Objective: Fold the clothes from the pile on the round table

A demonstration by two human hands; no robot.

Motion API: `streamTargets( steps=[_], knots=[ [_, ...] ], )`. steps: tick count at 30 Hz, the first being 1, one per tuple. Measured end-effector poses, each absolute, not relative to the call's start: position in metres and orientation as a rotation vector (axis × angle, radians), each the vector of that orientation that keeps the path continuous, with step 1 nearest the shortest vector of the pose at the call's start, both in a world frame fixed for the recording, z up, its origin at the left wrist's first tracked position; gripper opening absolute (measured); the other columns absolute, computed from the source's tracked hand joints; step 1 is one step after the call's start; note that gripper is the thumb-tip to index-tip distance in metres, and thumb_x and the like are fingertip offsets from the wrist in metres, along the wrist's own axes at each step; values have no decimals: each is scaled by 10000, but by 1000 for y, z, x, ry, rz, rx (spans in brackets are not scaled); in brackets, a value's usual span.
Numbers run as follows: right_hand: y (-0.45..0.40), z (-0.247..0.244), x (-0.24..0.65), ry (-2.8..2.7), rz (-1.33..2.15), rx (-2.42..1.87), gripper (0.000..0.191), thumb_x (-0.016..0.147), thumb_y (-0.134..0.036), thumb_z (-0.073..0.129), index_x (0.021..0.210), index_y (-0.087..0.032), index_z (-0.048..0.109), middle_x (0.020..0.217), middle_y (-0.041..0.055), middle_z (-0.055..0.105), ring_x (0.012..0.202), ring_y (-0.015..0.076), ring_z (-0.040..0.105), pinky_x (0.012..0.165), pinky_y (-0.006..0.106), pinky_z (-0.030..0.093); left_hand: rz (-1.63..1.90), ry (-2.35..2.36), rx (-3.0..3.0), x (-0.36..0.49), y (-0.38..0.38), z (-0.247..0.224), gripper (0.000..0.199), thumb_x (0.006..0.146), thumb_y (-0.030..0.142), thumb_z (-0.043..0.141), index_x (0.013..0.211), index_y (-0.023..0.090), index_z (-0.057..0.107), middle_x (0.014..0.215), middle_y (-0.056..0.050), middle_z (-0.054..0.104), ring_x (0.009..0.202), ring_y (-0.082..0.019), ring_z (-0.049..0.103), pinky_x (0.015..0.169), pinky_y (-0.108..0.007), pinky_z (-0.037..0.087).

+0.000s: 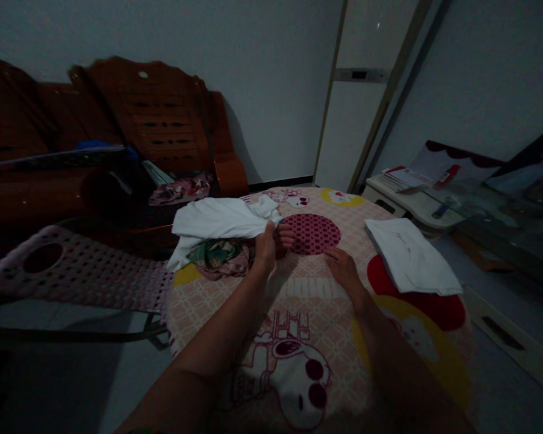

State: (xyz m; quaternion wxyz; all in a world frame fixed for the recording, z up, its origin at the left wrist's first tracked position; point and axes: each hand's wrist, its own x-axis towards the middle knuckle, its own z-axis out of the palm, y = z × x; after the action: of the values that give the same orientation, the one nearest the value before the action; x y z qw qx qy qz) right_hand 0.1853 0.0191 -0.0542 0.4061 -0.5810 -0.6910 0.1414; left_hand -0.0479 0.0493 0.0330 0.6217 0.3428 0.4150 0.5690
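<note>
On the round table (187, 307), one folded white cloth (414, 259) lies done at two o'clock, while a loose white cloth (215, 220), seemingly pinched by the left hand (268, 246), and a crumpled patterned cloth (224, 265) remain unfolded toward ten, the right hand (342, 268) empty, fingers loosely extended.

Single head-worn view, looking forward and down, close behind the hands (268, 246) (342, 269), wall (271, 90) beyond
</note>
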Motion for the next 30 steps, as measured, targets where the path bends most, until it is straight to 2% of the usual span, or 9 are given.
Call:
streamTargets(
  steps=[5, 8, 13, 16, 20, 23, 25, 28, 30],
  knots=[
    [12, -39, 182, -1407, 678, -1342, 323, 837, -478, 589, 887, -215, 769, 951, 55, 774, 927, 263, 695, 882, 404, 534, 868, 879, 991, -10, 17, 23, 513, 934, 528, 425, 784, 113, 686, 653, -101, 692, 533, -147, 616, 557, -260, 505],
    [7, -30, 180, -1198, 982, -1233, 444, 809, -570, 622, 979, -185, 764, 876, 51, 763, 803, 227, 694, 733, 336, 544, 672, 836, 962, 13, -2, 14, 550, 904, 569, 443, 704, 110, 670, 621, -110, 678, 506, -150, 613, 559, -275, 502],
    [-3, -19, 177, -1264, 1327, -1125, 425, 747, -469, 702, 1085, -216, 755, 965, 32, 763, 824, 186, 686, 678, 259, 525, 551, 739, 872, 43, -26, 0, 651, 857, 695, 442, 677, 107, 659, 593, -110, 673, 467, -156, 616, 507, -269, 484],
    [-6, -16, 177, -1247, 1469, -1132, 354, 690, -371, 719, 1006, -219, 764, 853, 12, 756, 690, 163, 660, 600, 246, 497, 489, 698, 826, 48, -33, -3, 676, 850, 723, 421, 681, 112, 656, 595, -113, 679, 470, -150, 618, 494, -255, 486],
    [1, -16, 190, -1071, 1242, -1183, 194, 603, -302, 733, 768, -202, 725, 668, -21, 681, 557, 136, 573, 539, 248, 450, 452, 592, 928, 43, -34, 1, 642, 777, 717, 545, 754, 93, 694, 652, -117, 702, 513, -158, 640, 517, -260, 508],
    [10, -18, 212, -846, 908, -1170, 210, 592, -301, 721, 773, -197, 697, 686, -15, 672, 601, 153, 583, 580, 275, 462, 498, 552, 1091, 35, -28, 7, 523, 737, 615, 665, 809, 99, 707, 709, -115, 719, 561, -163, 654, 563, -266, 521],
    [13, -20, 228, -748, 738, -1155, 229, 594, -296, 717, 797, -190, 696, 722, -7, 679, 659, 164, 602, 629, 291, 476, 625, 622, 1244, 27, -18, 10, 414, 790, 526, 643, 837, 120, 712, 749, -105, 727, 615, -168, 666, 614, -276, 534],
    [14, -23, 244, -666, 647, -1116, 250, 579, -269, 732, 812, -180, 715, 740, -13, 682, 681, 150, 600, 665, 290, 475, 949, 917, 1629, 7, 7, 12, 204, 841, 322, 589, 846, 166, 720, 819, -77, 735, 770, -195, 687, 749, -310, 552],
    [13, -23, 246, -636, 656, -1087, 254, 560, -251, 749, 801, -173, 726, 743, -15, 687, 682, 142, 596, 673, 287, 470, 1134, 1127, 1926, -13, 26, 10, 183, 824, 183, 565, 914, 188, 725, 990, -75, 742, 972, -217, 677, 923, -354, 527]
  ],
)
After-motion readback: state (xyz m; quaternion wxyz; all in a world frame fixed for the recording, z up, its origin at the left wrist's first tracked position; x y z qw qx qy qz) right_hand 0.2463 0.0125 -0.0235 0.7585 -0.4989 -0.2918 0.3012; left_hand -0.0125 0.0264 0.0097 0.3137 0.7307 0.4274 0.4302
